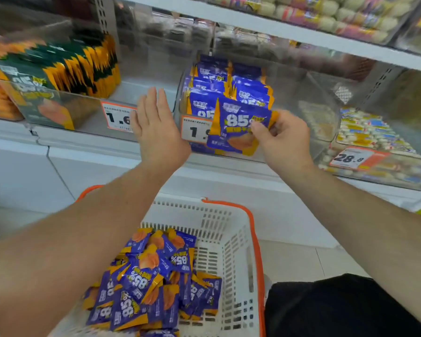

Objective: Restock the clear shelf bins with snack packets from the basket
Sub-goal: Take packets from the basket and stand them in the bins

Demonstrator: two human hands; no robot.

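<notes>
White store shelving (253, 25) above a seemingly pale-tiled floor (301, 259).

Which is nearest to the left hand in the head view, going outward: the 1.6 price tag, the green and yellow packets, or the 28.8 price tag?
From the left hand:
1. The 1.6 price tag, right beside the hand, partly behind its edge.
2. The green and yellow packets, up and to the left in their clear bin.
3. The 28.8 price tag, far right, beyond the right hand.

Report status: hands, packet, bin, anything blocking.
Right hand pinches purple packet at the clear bin front. Left hand open, flat beside bin. More packets wait in basket. Nothing blocking.
</notes>
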